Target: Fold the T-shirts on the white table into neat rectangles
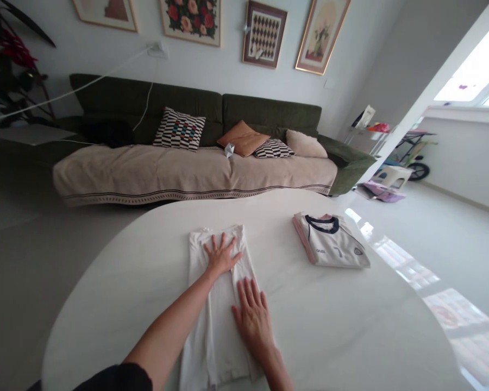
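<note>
A white garment (222, 336) lies on the table in a long, narrow folded strip, its lower end reaching the bottom of the view. My left hand (221, 257) rests on its far end with the fingers spread. Closer to me, my right hand (253, 317) is laid flat along the garment's right edge, fingers stretched out. Neither hand grips anything. To the right sits a small stack of folded clothes, with a white shirt (336, 244) with a dark collar on top and a pink garment (303, 237) showing beneath it.
The white table (118, 282) has a rounded edge. Behind it stands a dark green sofa (146, 100) with a beige cover (195, 171) and several cushions. At the right, a purple item (381, 191) and a white stool (392, 175) are on the floor.
</note>
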### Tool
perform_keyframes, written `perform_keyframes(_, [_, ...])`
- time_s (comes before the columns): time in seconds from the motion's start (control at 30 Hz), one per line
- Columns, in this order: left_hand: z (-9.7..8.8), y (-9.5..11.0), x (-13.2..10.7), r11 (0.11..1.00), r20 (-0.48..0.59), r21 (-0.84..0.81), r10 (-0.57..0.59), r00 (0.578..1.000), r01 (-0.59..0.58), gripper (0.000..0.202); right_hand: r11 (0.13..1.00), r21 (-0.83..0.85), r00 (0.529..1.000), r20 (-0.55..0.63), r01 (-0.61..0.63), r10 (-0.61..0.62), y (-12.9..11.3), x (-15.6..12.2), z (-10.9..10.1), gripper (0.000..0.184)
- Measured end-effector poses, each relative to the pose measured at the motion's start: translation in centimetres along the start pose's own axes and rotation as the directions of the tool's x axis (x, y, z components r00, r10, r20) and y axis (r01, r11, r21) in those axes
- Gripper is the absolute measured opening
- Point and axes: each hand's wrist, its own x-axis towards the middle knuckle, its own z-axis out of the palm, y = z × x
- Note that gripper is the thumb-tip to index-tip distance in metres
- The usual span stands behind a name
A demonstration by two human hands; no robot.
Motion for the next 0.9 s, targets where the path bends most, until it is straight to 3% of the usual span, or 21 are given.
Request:
perform_keyframes(0.1, [-1.2, 0.1, 0.5, 1.000, 0.064, -0.004, -0.012, 0.998, 0.012, 0.065, 0.999, -0.032, 0.999, 0.021, -0.044, 0.045, -0.4, -4.0, -0.6, 0.057])
perform_keyframes(0.2, [-3.0, 0.8, 0.3, 1.000, 0.151, -0.002, -0.018, 0.988, 0.019, 0.066, 0.999, -0.031, 0.995, 0.099, -0.013, 0.016, -0.6, -8.2, -1.7, 0.068])
perform_keyframes(0.27, [-4.1, 1.8, -0.9, 1.000, 0.133, 0.002, 0.005, 0.991, -0.006, 0.065, 1.000, -0.009, 0.988, 0.153, 0.013, -0.012, -0.5, -10.1, -2.7, 0.074])
perform_keyframes(0.37, [-5.1, 3.6, -5.9, 0.999, 0.019, 0.000, 0.046, 0.999, -0.046, 0.063, 1.000, 0.002, 0.990, 0.140, -0.004, 0.004, -0.1, -11.5, -4.1, 0.071])
perform_keyframes(0.47, [-4.5, 4.0, -14.3, 0.996, -0.078, -0.005, 0.083, 0.993, -0.084, 0.060, 1.000, -0.023, 0.991, 0.134, 0.001, 0.002, 0.4, -11.9, -4.6, 0.065])
perform_keyframes(0.57, [-3.3, 1.9, -23.1, 0.978, -0.033, 0.021, 0.207, 0.978, -0.206, 0.070, 0.997, -0.064, 0.985, 0.173, 0.031, -0.020, 0.5, -12.2, -4.1, 0.067])
perform_keyframes(0.63, [-2.9, -0.1, -27.2, 0.981, 0.001, 0.061, 0.185, 0.983, -0.184, 0.076, 0.995, -0.091, 0.985, 0.171, 0.045, -0.029, 0.3, -12.6, -3.6, 0.068])
perform_keyframes(0.73, [-3.2, -2.6, -30.1, 0.970, 0.017, 0.137, 0.199, 0.980, -0.199, 0.074, 0.989, -0.129, 0.990, 0.128, 0.076, -0.059, -0.3, -13.4, -2.9, 0.067])
perform_keyframes(0.9, [-3.6, -4.6, -30.9, 0.924, 0.007, 0.230, 0.312, 0.950, -0.305, 0.078, 0.962, -0.198, 0.982, 0.011, 0.187, -0.189, -0.8, -15.0, -2.5, 0.053])
